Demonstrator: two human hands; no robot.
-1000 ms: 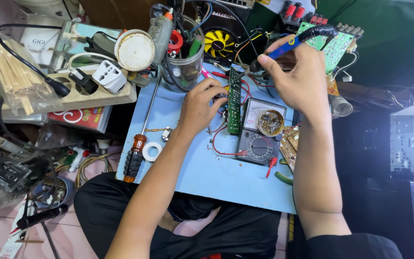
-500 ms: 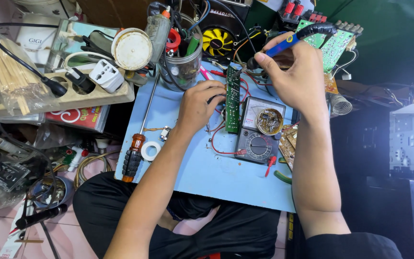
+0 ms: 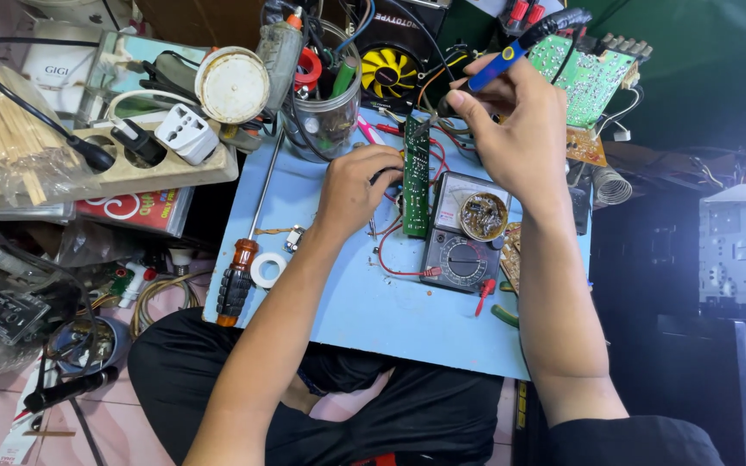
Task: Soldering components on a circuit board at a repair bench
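We see our left hand [image 3: 357, 192] resting on the blue board [image 3: 364, 319], its fingers curled against the left edge of a narrow green circuit board [image 3: 415, 177] that stands on its long edge; whether they pinch it or only steady it we cannot tell. Our right hand [image 3: 515, 138] is raised over the far end of that circuit board, its fingers clamped on a soldering iron [image 3: 511, 53] with a blue and black handle, whose tip points down toward the board's far end. Just right of the circuit board lies a grey meter [image 3: 464, 233] with a dial, touching or nearly touching it, and red wires [image 3: 395, 259] loop from the circuit board's near end to the meter. On the left of the blue board lie a screwdriver [image 3: 239, 272] with an orange and black handle and a white tape roll [image 3: 268, 269] beside it. At the far edge stands a clear jar [image 3: 325, 121] full of tools, and a yellow fan [image 3: 388, 73] sits behind it. Far right is a second green board [image 3: 593, 78].
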